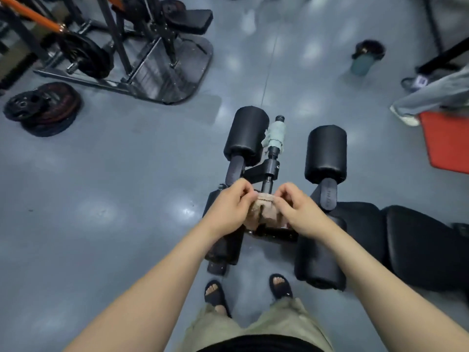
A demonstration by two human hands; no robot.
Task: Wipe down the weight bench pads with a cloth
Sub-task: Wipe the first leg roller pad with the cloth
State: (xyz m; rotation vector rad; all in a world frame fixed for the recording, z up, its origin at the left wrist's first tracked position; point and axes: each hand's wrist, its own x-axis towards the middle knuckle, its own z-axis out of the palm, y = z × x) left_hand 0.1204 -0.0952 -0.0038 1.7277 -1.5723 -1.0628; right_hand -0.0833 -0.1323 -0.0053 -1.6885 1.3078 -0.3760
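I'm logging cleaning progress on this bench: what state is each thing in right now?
left hand: pinches the brown cloth's left end.
right hand: pinches its right end.
brown cloth: bunched, held over the bench frame.
green cloth: wrapped round the centre post.
far-left roller pad: untouched.
far-right roller pad: untouched.
seat pad: untouched.
weight plates: stacked flat on the floor.

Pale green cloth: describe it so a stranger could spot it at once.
Find the black weight bench and its two far roller pads. Between them a dark post points away, and the pale green cloth is wrapped round it, beside the left-hand roller. Unlike the tan cloth pinched by the left hand and right hand, it is in no hand.
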